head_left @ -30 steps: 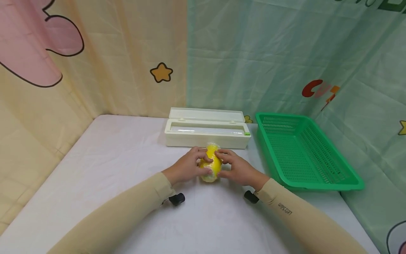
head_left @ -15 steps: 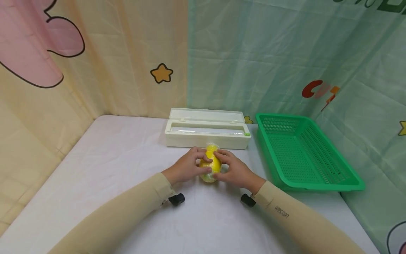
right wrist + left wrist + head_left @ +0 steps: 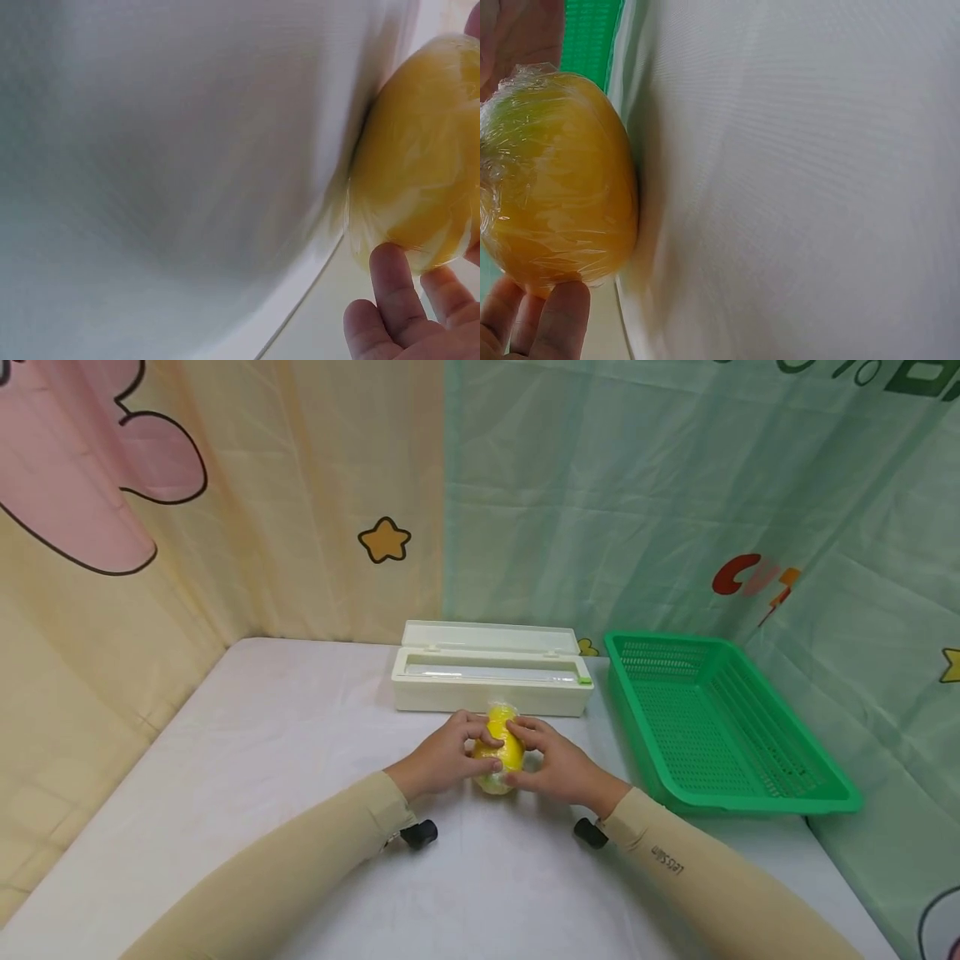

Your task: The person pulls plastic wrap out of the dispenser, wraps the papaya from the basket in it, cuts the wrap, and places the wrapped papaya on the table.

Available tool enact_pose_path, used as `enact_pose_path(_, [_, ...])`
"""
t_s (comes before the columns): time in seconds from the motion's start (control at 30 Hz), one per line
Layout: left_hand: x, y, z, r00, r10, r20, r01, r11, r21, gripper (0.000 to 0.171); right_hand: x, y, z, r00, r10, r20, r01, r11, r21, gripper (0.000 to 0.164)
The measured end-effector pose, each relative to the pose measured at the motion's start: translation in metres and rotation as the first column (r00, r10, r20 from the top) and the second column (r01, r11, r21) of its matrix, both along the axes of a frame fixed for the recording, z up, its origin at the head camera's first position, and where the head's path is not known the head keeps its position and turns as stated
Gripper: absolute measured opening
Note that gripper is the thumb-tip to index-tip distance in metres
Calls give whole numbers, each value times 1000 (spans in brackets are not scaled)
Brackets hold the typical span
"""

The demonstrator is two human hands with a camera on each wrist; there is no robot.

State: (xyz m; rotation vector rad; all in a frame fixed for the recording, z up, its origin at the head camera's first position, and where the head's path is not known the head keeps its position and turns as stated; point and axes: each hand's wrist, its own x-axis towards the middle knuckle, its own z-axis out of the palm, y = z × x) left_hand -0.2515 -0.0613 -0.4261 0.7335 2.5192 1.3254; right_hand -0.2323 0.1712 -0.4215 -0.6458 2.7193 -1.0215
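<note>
A rounded yellow fruit (image 3: 502,735), tightly covered in clear cling film, rests on the white table in the middle of the head view. Its exact kind is unclear; a greenish patch shows near one end in the left wrist view, where the film (image 3: 525,82) bunches up. My left hand (image 3: 447,753) grips it from the left with bent fingers and thumb. From the opposite side my right hand (image 3: 558,762) holds it, thumb near the close end. In the right wrist view, fingertips (image 3: 390,262) touch the wrapped surface.
Behind the fruit stands a white cling film box (image 3: 491,697), lid (image 3: 487,635) raised, with a roll (image 3: 491,673) inside. A green perforated basket (image 3: 757,802) sits at the right of the table (image 3: 300,718). Printed curtains (image 3: 562,510) enclose the back and sides.
My right hand has shifted slightly left, bringing its thumb against the wrapped fruit. The left hand and the fruit stay nearly in place; the head view has tipped a little.
</note>
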Motion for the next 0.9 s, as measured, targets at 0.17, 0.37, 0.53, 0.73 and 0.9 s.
enact_pose_path(0.17, [0,-1,0,1000,-12,2,12,1000,14,24,2,-4,-2,999,-36,-21,36,999,-1,86])
enact_pose_path(0.37, [-1,-5,-2,999,-34,10,34,999,28,18,4,-11,1,997,-82,0,82,997,3,84])
enact_pose_path(0.53, [-3,-5,-5,999,-37,5,37,999,41,18,4,-8,3,998,-55,5,55,998,11,84])
enact_pose_path(0.73, [-3,-3,-3,1000,-19,1,19,999,34,19,3,-7,2,998,-50,-31,50,999,14,84])
enact_pose_path(0.9, [-3,-3,-4,1000,-13,16,13,999,39,17,3,-9,1,997,-78,-14,78,997,1,84])
